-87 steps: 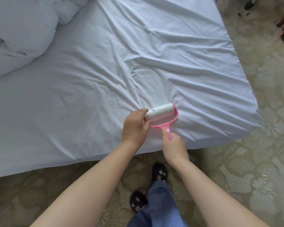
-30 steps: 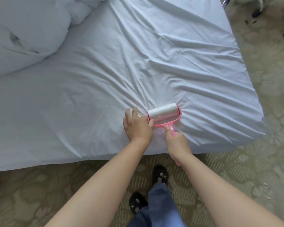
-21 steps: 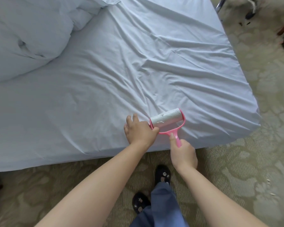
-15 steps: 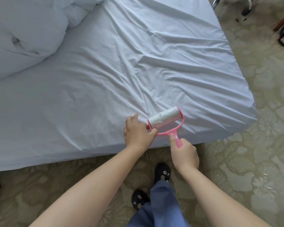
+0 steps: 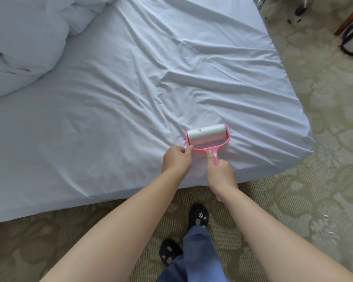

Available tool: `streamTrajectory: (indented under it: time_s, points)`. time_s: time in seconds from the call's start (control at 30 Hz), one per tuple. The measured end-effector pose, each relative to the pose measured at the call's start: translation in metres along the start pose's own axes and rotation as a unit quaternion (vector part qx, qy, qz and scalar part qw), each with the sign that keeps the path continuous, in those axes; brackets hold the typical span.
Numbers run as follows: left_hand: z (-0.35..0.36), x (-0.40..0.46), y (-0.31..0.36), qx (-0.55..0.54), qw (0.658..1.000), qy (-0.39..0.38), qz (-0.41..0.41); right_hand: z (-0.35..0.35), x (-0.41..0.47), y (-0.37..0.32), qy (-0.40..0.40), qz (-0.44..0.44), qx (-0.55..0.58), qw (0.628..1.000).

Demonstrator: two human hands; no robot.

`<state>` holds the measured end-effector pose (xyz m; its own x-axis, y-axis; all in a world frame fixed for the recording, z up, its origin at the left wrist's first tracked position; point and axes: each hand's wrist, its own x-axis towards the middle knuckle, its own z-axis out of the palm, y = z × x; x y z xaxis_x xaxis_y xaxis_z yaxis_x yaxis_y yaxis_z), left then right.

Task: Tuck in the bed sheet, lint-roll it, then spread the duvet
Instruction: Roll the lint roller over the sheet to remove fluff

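Feet: my dark slippers (image 5: 198,217) stand on the patterned carpet (image 5: 293,200) at 6 o'clock, close against the near edge of the bed.
Right hand: my right hand (image 5: 220,174) is wrapped round the pink handle of the lint roller (image 5: 207,137), thumb laid along the stem toward 12 o'clock.
Left hand: my left hand (image 5: 176,158) is curled, fingertips pinched at the left end of the pink frame; whether I hold the frame itself or a bit of cloth beside it I cannot tell.
Roller: its white drum lies flat on the bed sheet (image 5: 110,119), just inside the near edge, axis running from 9 to 3 o'clock.
Sheet: it covers the mattress and hangs over the near side; a fan of creases spreads from the drum toward 12 and 2 o'clock.
Stage: I judge the tucking done here and the lint-rolling under way, with most of the surface still to cover.
Doing it well: I should hold the cloth taut on the left so it does not bunch, press evenly, and push in straight overlapping lanes toward 12 o'clock, crossing the creases slowly.
Risk: the sticky drum could lift the loose sheet and drag new folds.
Duvet: the duvet (image 5: 22,37) lies heaped at 10 o'clock, far corner, not yet spread.
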<state>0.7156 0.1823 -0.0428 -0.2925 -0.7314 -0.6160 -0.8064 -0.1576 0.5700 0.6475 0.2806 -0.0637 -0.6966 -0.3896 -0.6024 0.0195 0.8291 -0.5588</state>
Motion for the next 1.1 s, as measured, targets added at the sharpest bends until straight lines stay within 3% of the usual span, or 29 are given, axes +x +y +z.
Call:
streamTrajectory:
  time_s: [0.23,0.67,1.1]
  points:
    - [0.005,0.032,0.032,-0.177,0.976,-0.007,-0.125,-0.001,0.032,-0.024,-0.016,-0.005,-0.031,0.999]
    - [-0.013,0.092,0.066,-0.222,0.964,0.029,-0.146,0.005,0.089,-0.075,-0.022,-0.021,-0.053,0.998]
    - [-0.013,0.059,0.058,-0.209,0.963,-0.032,-0.167,-0.003,0.053,-0.051,-0.007,-0.031,-0.047,0.998]
